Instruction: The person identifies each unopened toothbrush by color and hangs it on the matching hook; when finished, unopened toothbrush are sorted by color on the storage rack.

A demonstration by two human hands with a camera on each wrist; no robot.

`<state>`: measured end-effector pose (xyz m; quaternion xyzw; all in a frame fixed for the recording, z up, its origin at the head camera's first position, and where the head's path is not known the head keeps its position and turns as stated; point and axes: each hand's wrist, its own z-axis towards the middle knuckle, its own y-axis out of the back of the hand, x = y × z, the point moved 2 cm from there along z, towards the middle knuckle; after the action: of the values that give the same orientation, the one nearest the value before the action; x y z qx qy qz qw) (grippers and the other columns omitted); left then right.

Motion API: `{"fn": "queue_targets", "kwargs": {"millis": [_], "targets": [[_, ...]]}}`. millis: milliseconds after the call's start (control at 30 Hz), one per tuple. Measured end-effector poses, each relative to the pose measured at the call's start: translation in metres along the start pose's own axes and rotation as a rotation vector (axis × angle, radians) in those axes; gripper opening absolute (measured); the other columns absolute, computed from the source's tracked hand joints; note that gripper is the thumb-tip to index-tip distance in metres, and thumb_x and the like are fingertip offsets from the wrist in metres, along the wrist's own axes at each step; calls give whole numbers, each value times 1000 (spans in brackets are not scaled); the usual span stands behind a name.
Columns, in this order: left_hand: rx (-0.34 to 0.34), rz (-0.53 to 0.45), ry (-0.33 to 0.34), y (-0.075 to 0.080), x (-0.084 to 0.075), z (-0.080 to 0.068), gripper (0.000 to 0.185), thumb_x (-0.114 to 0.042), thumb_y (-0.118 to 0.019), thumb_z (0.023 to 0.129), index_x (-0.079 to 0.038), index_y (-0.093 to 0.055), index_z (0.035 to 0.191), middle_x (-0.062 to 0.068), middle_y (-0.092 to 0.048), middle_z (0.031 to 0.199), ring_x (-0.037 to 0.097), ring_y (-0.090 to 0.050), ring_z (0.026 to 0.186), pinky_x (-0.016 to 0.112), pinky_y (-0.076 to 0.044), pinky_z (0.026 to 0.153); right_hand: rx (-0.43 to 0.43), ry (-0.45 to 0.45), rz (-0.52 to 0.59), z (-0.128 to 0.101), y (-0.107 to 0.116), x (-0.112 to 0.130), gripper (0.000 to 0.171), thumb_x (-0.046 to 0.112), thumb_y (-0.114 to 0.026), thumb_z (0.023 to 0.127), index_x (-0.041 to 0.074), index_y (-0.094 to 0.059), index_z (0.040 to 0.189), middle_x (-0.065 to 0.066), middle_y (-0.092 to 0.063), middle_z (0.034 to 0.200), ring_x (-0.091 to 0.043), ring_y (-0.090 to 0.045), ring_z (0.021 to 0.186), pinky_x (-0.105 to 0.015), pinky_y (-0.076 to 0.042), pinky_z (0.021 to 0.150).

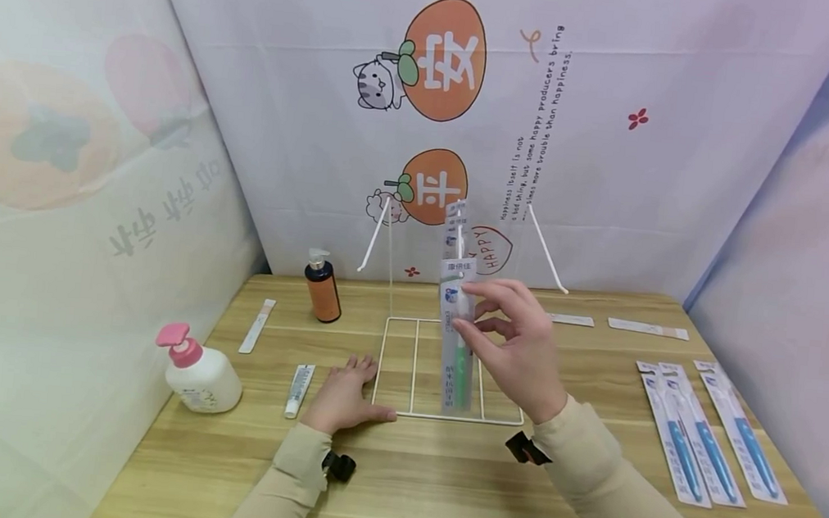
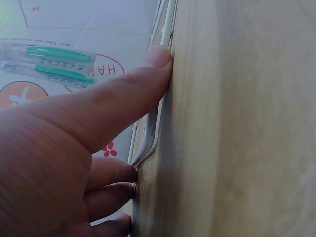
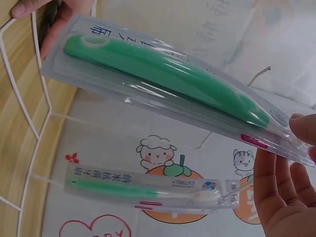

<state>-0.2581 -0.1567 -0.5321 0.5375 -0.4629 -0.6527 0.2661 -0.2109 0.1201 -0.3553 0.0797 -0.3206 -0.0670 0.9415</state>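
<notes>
A white wire rack (image 1: 398,366) stands mid-table, its two arms leaning against the back wall. My right hand (image 1: 474,315) pinches a clear pack with a green toothbrush (image 1: 460,353), held upright over the rack's base. In the right wrist view the fingertips (image 3: 302,129) grip that pack (image 3: 163,74) at its head end. A second green toothbrush pack (image 3: 143,190) hangs behind it, higher on the rack (image 1: 456,228). My left hand (image 1: 344,391) lies flat on the table at the rack's front left corner. Its thumb (image 2: 123,98) presses against the wire (image 2: 148,136).
A brown pump bottle (image 1: 323,288) stands at the back left, a white bottle with a pink pump (image 1: 200,376) at the left edge. A small tube (image 1: 299,389) and a flat strip (image 1: 257,325) lie nearby. Three blue toothbrush packs (image 1: 710,433) lie at right.
</notes>
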Motion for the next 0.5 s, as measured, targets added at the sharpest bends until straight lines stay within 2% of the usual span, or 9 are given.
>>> {"fn": "queue_targets", "kwargs": {"millis": [267, 500], "targets": [[2, -5, 5, 1, -1, 0, 107, -62, -90, 80, 0, -51, 159, 23, -41, 167, 50, -29, 158, 69, -25, 125, -11, -61, -70, 2, -4, -21, 49, -11, -86, 86, 7, -75, 129, -9, -65, 122, -24, -68, 90, -30, -66, 71], [2, -28, 7, 3, -1, -1, 107, -62, -90, 80, 0, -52, 158, 24, -41, 167, 50, -28, 158, 69, -23, 125, -24, -94, -113, 11, -11, -40, 48, -8, -86, 88, 9, -72, 130, -10, -65, 120, -23, -70, 95, -35, -66, 71]]}}
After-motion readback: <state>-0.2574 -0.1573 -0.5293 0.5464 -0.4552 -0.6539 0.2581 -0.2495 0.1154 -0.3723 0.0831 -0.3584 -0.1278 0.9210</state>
